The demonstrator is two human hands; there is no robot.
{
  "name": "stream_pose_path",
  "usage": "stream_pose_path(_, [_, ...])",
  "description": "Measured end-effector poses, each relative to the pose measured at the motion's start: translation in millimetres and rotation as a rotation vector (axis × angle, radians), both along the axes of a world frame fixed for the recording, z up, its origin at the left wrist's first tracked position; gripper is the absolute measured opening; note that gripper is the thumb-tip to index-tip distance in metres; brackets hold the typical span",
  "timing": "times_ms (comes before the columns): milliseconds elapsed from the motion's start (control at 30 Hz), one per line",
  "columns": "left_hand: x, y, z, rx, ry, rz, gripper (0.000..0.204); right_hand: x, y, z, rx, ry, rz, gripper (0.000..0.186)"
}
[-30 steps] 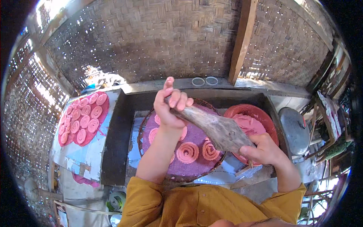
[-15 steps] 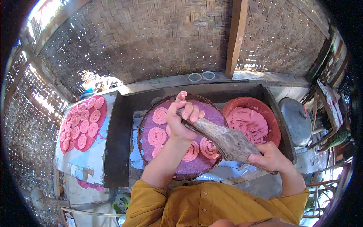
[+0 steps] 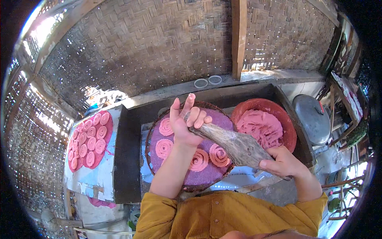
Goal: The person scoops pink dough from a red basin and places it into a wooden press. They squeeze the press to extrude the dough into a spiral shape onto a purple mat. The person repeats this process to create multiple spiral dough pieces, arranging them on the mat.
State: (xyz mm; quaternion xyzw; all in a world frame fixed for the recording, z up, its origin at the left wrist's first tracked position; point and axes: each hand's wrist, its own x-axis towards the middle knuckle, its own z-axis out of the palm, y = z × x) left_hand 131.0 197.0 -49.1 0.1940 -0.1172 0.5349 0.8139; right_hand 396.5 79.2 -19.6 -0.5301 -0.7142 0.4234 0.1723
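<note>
Currently | hands (image 3: 184,129) (image 3: 281,160) curled round wooden tool (image 3: 238,146) (left forefinger free) | tray rim (image 3: 147,149) beneath | woven wall (image 3: 139,44) well apart

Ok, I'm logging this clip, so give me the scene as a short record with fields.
Left hand: grips the wood at its narrow end
Right hand: holds the wide end, thumb on top
Tray: round, purple inside, bearing pink spirals
Bowl: red, right of the tray, with pink dough
Far left: more spirals on pink cloth
Right of bowl: lidded grey pot
</note>
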Motion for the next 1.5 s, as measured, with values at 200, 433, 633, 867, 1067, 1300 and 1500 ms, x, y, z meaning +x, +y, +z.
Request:
stream_pose_path(200, [5,-1,3,0.0,0.071,0.109,0.038,-1,-1,2,0.154,-0.135,0.008,0.049])
stream_pose_path(433, [3,6,5,0.042,0.074,0.12,0.037,-5,4,-4,0.169,-0.152,-0.009,0.051])
stream_pose_path(633, [9,-1,27,-0.111,0.221,0.21,0.046,-12,9,-4,0.24,-0.075,-0.053,0.055])
stream_pose_path(867, [12,-11,-48,-0.126,1.207,0.134,0.045,-17,19,-11,0.254,-0.107,-0.069,0.056])
stream_pose_path(1067, [17,-34,-69,-0.175,1.395,0.253,0.037,-25,19,-24,0.259,-0.056,-0.059,0.055])
stream_pose_path(1300, [-3,-37,-103,0.286,1.728,0.508,0.033,-34,22,-34,0.231,-0.026,-0.037,0.053])
stream_pose_path(1500, [0,-41,-121,0.069,1.489,0.556,0.027,-37,21,-37,0.235,-0.024,-0.038,0.051])
